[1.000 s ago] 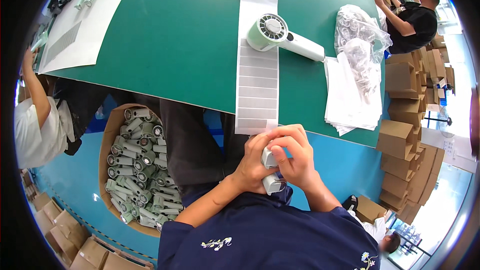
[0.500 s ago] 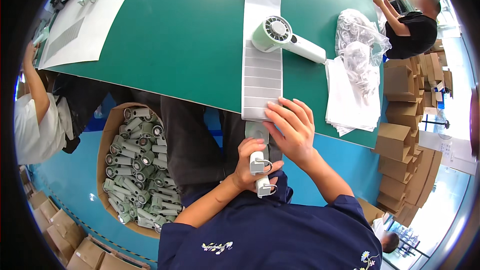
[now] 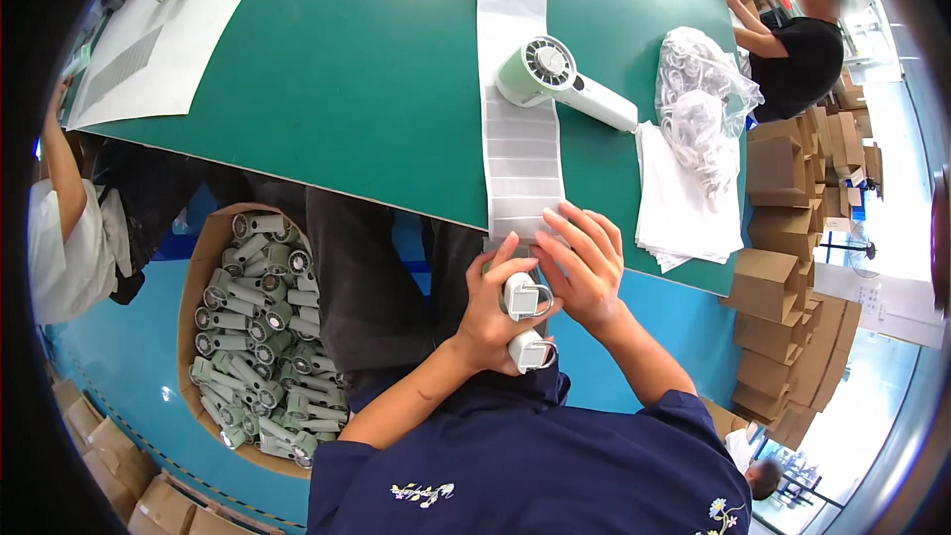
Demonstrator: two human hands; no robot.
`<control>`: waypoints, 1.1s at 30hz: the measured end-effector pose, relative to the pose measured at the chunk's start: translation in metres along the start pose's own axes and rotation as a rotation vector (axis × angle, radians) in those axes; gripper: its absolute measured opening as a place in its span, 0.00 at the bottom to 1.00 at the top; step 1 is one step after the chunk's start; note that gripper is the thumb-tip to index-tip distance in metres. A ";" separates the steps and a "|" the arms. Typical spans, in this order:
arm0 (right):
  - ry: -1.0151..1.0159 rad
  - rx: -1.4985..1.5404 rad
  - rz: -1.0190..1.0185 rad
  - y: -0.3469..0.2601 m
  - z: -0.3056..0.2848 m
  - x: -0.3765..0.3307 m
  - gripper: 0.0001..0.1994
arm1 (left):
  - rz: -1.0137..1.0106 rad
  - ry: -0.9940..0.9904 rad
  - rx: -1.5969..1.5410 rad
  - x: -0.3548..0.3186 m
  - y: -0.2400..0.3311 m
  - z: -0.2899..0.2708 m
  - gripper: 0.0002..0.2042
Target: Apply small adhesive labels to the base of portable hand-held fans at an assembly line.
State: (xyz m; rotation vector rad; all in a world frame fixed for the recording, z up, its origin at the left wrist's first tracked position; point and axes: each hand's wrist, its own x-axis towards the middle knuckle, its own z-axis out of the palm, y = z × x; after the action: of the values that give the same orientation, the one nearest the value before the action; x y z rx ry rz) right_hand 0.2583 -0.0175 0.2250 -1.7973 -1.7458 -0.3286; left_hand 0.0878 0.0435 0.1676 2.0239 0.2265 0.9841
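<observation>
My left hand is wrapped round two pale green handheld fans, an upper one and a lower one. Their handle ends, each with a metal loop, point toward me; the fan heads are hidden. A long strip of silvery labels runs up the table, its near end at the table edge. My right hand rests at that end, fingers stretched out over its right corner and thumb side close to the upper fan. Another handheld fan lies across the strip, handle to the right.
A carton full of similar fans stands on the floor at left. Right on the green table lie white sheets and a clear bag of white cords. Cardboard boxes are stacked at right. Other people work at both sides.
My left hand has risen with the two fans toward the strip's near end, and its fingertips are now closer to my right hand. The whole view has shifted slightly.
</observation>
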 end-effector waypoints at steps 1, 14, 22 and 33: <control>0.027 0.006 -0.018 0.001 0.000 -0.001 0.12 | 0.009 0.019 -0.020 0.001 0.000 0.000 0.21; 0.009 0.111 0.064 0.001 -0.003 -0.010 0.12 | -0.016 0.021 -0.011 0.002 0.001 0.002 0.24; 0.224 0.801 0.630 -0.019 -0.044 -0.007 0.10 | 0.027 0.057 -0.006 -0.008 0.002 0.004 0.21; -0.411 0.701 0.630 -0.059 -0.073 0.017 0.08 | -0.014 0.081 -0.093 -0.016 0.004 0.019 0.18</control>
State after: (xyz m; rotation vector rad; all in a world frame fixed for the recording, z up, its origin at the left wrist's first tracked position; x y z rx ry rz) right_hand 0.2197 -0.0489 0.3065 -1.8014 -1.1902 0.8541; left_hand 0.0896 0.0211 0.1555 1.8981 0.2341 1.0495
